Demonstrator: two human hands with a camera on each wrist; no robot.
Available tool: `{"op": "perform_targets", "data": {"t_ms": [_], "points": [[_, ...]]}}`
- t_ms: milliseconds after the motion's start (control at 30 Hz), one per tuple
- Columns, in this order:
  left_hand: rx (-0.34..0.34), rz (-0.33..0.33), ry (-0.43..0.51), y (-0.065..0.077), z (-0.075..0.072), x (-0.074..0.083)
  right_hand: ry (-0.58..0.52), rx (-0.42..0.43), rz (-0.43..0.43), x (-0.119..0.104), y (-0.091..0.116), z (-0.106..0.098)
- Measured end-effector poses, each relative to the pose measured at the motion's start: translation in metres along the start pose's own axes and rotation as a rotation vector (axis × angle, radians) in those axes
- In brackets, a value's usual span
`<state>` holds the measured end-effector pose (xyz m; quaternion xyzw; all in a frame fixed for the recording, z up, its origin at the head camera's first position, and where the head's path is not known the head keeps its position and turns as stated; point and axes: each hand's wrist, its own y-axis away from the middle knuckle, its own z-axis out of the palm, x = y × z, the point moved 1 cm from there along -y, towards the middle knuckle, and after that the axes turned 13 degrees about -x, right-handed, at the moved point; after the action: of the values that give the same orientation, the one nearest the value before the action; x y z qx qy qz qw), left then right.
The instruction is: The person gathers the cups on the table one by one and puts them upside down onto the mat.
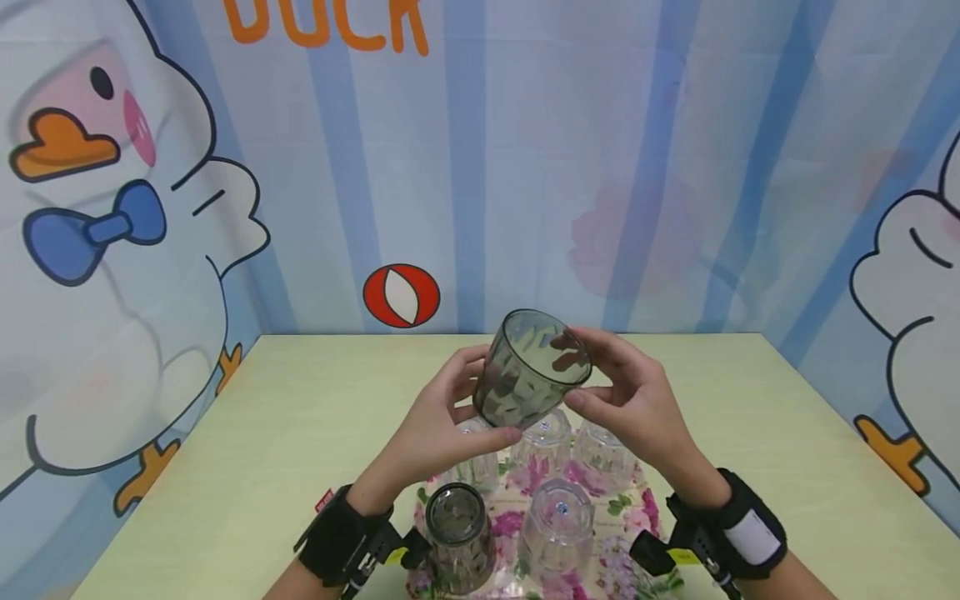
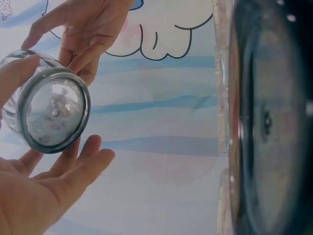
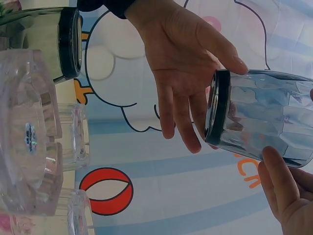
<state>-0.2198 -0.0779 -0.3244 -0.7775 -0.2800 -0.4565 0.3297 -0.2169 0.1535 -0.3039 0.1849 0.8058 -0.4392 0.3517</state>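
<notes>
A smoky grey-green faceted glass tumbler (image 1: pixel 525 379) is held tilted above the table, its mouth toward the upper right. My left hand (image 1: pixel 431 421) holds the base end, thumb beneath and fingers along the far side. At the rim, my right hand (image 1: pixel 637 396) pinches the glass between thumb and fingers. The left wrist view shows the tumbler's thick round base (image 2: pixel 56 110) facing the camera. In the right wrist view the left hand (image 3: pixel 183 68) is by the dark base, while the right hand (image 3: pixel 288 196) touches the side near the mouth.
Below the hands lies a floral-patterned surface (image 1: pixel 506 521) on the pale yellow table (image 1: pixel 300 417). An upside-down smoky tumbler (image 1: pixel 457 533) stands at its front left, beside an upturned clear glass (image 1: pixel 558 525). Several clear glasses stand behind. A duck-print curtain (image 1: pixel 525 167) hangs at the back.
</notes>
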Motion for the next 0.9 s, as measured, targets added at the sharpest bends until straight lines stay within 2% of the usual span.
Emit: {"op": "perform_targets", "data": {"t_ms": [200, 500, 900], "points": [[0.012, 0.026, -0.012, 0.0007, -0.0021, 0.0015, -0.015, -0.008, 0.005, 0.0008, -0.0002, -0.0005], [0.016, 0.078, 0.041, 0.0007, -0.0046, 0.0021, -0.025, -0.038, 0.006, 0.0024, 0.0007, -0.0024], [0.011, 0.117, 0.075, 0.0021, -0.0081, 0.0020, -0.056, -0.075, 0.053, 0.0056, 0.0039, -0.0039]]}}
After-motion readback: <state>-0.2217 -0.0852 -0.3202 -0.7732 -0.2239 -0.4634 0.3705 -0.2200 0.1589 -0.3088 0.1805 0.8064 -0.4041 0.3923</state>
